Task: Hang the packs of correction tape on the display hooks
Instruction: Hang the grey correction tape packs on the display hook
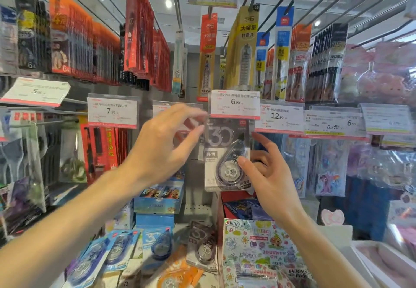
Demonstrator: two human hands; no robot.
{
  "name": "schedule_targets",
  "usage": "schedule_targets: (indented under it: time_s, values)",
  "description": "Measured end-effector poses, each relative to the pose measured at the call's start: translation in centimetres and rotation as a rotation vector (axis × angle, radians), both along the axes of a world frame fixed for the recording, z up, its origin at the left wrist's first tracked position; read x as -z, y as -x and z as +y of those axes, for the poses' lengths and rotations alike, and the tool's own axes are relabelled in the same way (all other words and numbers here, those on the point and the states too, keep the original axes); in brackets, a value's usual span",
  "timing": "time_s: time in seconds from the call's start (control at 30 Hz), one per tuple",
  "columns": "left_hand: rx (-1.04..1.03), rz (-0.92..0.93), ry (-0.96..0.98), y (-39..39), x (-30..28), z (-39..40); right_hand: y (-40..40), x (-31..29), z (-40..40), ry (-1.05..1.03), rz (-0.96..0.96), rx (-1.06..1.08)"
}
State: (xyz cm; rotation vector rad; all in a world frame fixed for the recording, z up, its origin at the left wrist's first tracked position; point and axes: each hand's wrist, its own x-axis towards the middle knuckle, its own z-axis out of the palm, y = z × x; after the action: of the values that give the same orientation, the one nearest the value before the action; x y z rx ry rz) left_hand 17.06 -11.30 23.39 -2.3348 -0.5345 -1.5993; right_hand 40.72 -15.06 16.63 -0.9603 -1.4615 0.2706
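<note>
Right hand (267, 175): thumb tip pressed on the clear blister of the grey correction tape pack (227, 155), other fingers curled behind its right edge, so it's pinched front to back. Forearm comes up from lower right.

Left hand (166, 143): fingers loosely spread, fingertips at the pack's top-left corner; motion blur there, can't tell if they actually touch. Forearm comes up from lower left.

Pack: upright, long axis vertical, printed face to camera, tape nose pointing up-right. Top edge sits just under the 6.00 price tag (235, 103), probably at the hook, which is hidden.

Below: loose packs lying flat on the shelf, blue packs (117, 251) left, another grey pack (202, 245) centre, orange one (175, 274) at bottom.
</note>
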Motion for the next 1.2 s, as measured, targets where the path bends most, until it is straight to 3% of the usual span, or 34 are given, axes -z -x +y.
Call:
schedule_targets:
  time_s: [0.27, 0.67, 1.03, 1.2]
  values:
    - [0.123, -0.216, 0.461, -3.3, 8.5, 2.7, 0.6, 1.0, 2.9, 0.006, -0.031, 0.073]
    - [0.126, -0.247, 0.789, -6.3, 8.6, 10.7, 0.8, 1.3, 11.8, 0.111, 0.005, 0.077]
    - [0.008, -0.209, 0.848, -6.4, 8.1, 13.7, 0.5, 0.1, 14.0, 0.257, 0.057, 0.056]
    - [0.135, -0.422, 0.916, -5.2, 8.0, 11.8, -1.1, 0.1, 10.8, 0.237, 0.042, 0.072]
